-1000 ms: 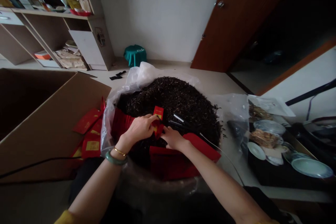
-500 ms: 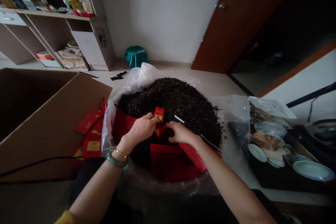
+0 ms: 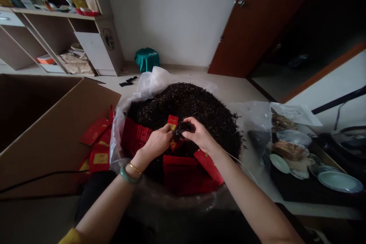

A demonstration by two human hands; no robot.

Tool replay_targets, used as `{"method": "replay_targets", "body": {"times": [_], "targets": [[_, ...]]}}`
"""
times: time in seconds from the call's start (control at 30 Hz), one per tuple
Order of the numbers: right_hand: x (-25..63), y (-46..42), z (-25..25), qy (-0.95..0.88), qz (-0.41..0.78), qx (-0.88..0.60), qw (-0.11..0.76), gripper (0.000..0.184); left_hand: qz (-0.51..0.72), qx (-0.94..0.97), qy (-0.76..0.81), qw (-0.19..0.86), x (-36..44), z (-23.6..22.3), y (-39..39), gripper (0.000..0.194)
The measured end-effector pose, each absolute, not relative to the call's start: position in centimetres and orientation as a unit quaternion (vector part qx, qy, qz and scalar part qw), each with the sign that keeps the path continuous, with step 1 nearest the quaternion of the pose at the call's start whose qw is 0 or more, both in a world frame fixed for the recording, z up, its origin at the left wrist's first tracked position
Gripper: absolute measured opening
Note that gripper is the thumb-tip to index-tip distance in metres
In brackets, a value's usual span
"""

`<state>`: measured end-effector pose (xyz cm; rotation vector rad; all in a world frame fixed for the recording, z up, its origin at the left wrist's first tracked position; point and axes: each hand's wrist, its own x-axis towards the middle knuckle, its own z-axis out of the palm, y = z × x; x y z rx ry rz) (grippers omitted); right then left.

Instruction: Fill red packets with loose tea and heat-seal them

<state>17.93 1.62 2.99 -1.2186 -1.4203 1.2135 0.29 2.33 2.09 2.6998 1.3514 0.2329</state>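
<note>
Currently the right hand [image 3: 200, 135] is clenched, its fingertips grasping a pinch of dark loose tea [image 3: 184, 127] just beside the red sachet [image 3: 172, 122], which the left hand [image 3: 157, 141] pinches at the front of the leaf mound [image 3: 185, 99] (jade bangle [image 3: 130, 175] clear of the leaves). Keep the pinch low over the clear plastic bag [image 3: 148, 80]; open room lies toward its far rim.

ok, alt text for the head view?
The right hand holds a pinch of dark loose tea leaves beside a small red-and-gold packet at the left hand, above a heap of the leaves in a clear plastic bag; more red packets lie by a cardboard box.
</note>
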Motion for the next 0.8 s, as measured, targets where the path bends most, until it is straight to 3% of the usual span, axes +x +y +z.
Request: {"method": "replay_targets", "body": {"times": [0.37,0.6,0.8], "targets": [[18.4,1.9,2.8,-0.688,0.388,-0.489,0.368,0.036,0.194,0.883,0.396,0.159,-0.7,2.2,3.1,0.026],[17.9,1.5,2.5,-0.715,0.264,-0.523,0.381,0.048,0.217,0.876,0.396,0.167,-0.8,2.5,2.9,0.022],[17.1,0.9,2.7,-0.768,0.267,-0.494,0.309,0.029,0.216,0.881,0.391,0.155,-0.9,3.1,2.7,0.015]]}}
